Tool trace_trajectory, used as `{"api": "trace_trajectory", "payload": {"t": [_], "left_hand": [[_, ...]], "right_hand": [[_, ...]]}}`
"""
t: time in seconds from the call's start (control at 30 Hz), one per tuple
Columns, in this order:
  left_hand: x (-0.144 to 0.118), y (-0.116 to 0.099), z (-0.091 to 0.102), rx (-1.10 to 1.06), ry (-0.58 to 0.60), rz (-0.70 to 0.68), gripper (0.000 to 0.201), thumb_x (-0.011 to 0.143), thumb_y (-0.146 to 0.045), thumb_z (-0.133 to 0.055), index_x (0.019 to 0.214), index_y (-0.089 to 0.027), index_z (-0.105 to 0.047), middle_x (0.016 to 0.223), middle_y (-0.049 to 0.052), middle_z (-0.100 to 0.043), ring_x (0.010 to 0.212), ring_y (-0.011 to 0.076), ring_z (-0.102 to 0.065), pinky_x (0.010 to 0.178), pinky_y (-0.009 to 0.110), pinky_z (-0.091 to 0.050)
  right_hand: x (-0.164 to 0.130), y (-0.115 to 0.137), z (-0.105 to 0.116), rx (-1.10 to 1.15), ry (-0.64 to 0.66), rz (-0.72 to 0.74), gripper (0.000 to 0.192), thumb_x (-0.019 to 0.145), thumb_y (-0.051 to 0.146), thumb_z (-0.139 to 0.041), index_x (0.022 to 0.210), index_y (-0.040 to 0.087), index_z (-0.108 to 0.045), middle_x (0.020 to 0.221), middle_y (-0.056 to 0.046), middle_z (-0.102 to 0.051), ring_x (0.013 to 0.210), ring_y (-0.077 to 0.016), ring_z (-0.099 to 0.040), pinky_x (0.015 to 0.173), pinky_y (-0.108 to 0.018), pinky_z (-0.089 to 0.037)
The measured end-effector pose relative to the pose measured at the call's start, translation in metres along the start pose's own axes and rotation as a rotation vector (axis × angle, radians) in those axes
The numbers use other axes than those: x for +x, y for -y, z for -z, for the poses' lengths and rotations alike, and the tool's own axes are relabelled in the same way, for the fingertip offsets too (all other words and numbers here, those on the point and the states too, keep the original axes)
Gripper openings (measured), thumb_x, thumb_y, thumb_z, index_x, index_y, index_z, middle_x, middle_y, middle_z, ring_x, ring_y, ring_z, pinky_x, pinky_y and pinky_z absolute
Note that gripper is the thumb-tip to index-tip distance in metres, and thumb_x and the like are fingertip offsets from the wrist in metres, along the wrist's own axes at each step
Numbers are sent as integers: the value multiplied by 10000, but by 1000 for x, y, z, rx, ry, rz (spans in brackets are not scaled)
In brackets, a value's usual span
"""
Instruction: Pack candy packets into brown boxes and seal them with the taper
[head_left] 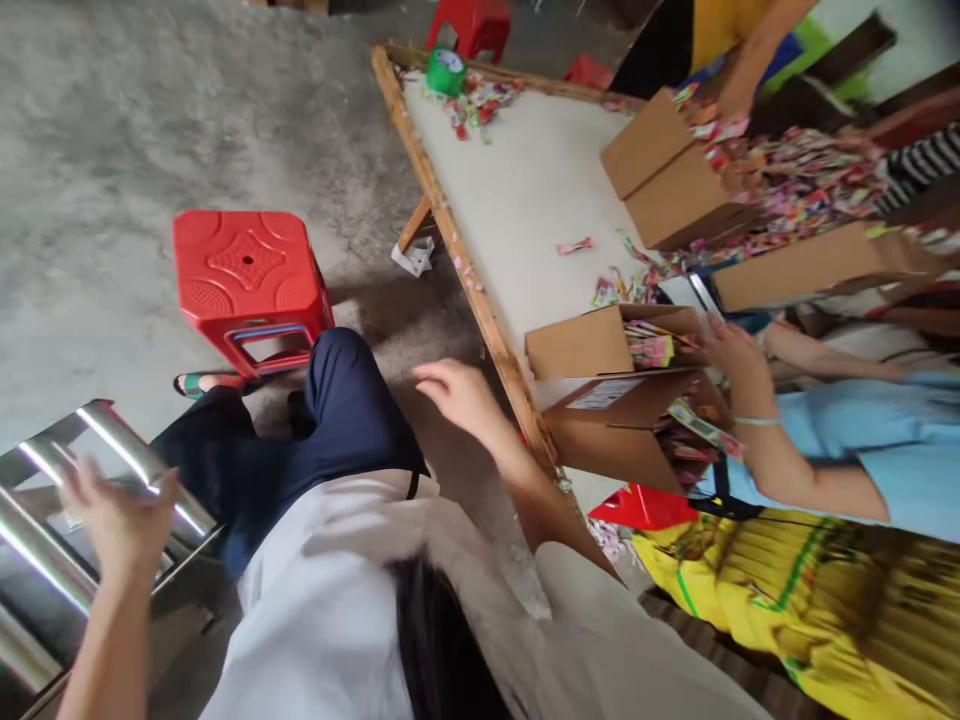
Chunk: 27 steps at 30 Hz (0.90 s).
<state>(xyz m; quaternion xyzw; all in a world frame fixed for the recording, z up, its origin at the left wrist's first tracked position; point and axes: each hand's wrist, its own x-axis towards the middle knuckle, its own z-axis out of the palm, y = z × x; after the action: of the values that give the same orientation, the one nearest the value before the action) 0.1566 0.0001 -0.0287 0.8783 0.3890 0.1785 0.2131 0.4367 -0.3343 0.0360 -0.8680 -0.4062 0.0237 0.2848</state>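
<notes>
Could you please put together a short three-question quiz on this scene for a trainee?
1. True or false: the person's right hand grips one of the brown cardboard boxes.
2. What does the person's left hand hover over?
A. the shiny metal frame
B. the red plastic stool
C. the green tape roll
3. Fill in: the colourful candy wrappers lie heaped on the wood-edged white ____.

Key
1. False: it is open, empty, beside the table's edge.
2. A
3. table
</notes>
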Motion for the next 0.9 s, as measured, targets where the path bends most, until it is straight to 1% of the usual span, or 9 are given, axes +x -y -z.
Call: {"api": "trace_trajectory", "payload": {"t": [0.07, 0.13, 0.2, 0.37, 0.47, 0.6, 0.7, 0.8, 0.9], "left_hand": [[8, 0, -13, -29, -114, -107, 1037, 776, -545, -663, 1455, -649, 115, 1636, -274, -8, 1546, 293, -123, 1282, 527, -210], [23, -6, -25, -79, -102, -183, 1052, 759, -510, -679, 1525, -544, 42, 1665, -137, -106, 1493, 299, -303, 1231, 495, -345], [37, -19, -38, -155, -86, -184, 1022, 745, -521, -684, 1565, -425, -82, 1643, -2, -239, 1400, 317, -455, 1148, 510, -449], [40, -47, -59, -366, 81, -198, 842, 756, -668, -611, 1455, -230, -443, 1461, 51, -527, 1364, 453, -442, 1070, 582, -453], [28, -59, -69, -418, 209, -118, 741, 703, -710, -645, 1250, -209, -634, 1270, 50, -665, 1265, 418, -558, 1032, 549, -506], [18, -90, -91, -644, 466, 76, 797, 593, -711, -769, 1175, -174, -675, 1176, 134, -718, 1183, 371, -634, 1064, 522, -486], [15, -139, -119, -867, 742, 163, 815, 646, -763, -721, 1206, -173, -667, 1293, 192, -657, 1229, 356, -615, 1077, 496, -468], [10, -202, -150, -1064, 1154, 336, 850, 749, -857, -505, 1223, -169, -657, 1307, 229, -638, 1213, 346, -629, 1054, 495, -477], [6, -250, -167, -1322, 1399, 516, 883, 843, -845, -282, 1261, -147, -625, 1165, 195, -710, 1123, 325, -675, 1018, 514, -494]], "right_hand": [[-18, -26, 46, -100, -263, -157, 318, 989, 299, -451, 1194, 167, -654, 1199, -138, -687, 1141, -267, -620, 1031, -459, -474], [-31, -55, 78, -259, -597, -379, 375, 962, 360, -480, 1249, 150, -599, 1260, -203, -621, 1231, -361, -535, 1054, -595, -388], [-37, -84, 92, -360, -793, -605, 477, 889, 363, -583, 1298, 120, -548, 1301, -247, -569, 1276, -422, -470, 1049, -651, -330], [-16, -127, 106, -362, -709, -952, 383, 756, 159, -680, 1123, 57, -647, 1104, -287, -654, 1089, -407, -583, 1009, -648, -299], [-1, -127, 130, -349, -649, -937, 285, 728, 149, -720, 1008, 97, -706, 1059, -287, -677, 1060, -397, -592, 950, -620, -340], [-8, -99, 145, -305, -643, -820, 283, 739, 237, -753, 1008, 150, -728, 1037, -243, -708, 956, -362, -632, 857, -529, -424], [-29, -61, 132, -232, -668, -645, 197, 732, 299, -761, 893, 190, -728, 867, -136, -732, 774, -298, -630, 742, -434, -466], [-50, -15, 114, -269, -648, -449, 210, 745, 412, -756, 716, 233, -651, 715, -77, -674, 668, -285, -581, 651, -430, -474], [-62, 28, 101, -262, -610, -166, 274, 803, 400, -736, 645, 267, -557, 662, -44, -611, 672, -277, -578, 741, -469, -522]]}}
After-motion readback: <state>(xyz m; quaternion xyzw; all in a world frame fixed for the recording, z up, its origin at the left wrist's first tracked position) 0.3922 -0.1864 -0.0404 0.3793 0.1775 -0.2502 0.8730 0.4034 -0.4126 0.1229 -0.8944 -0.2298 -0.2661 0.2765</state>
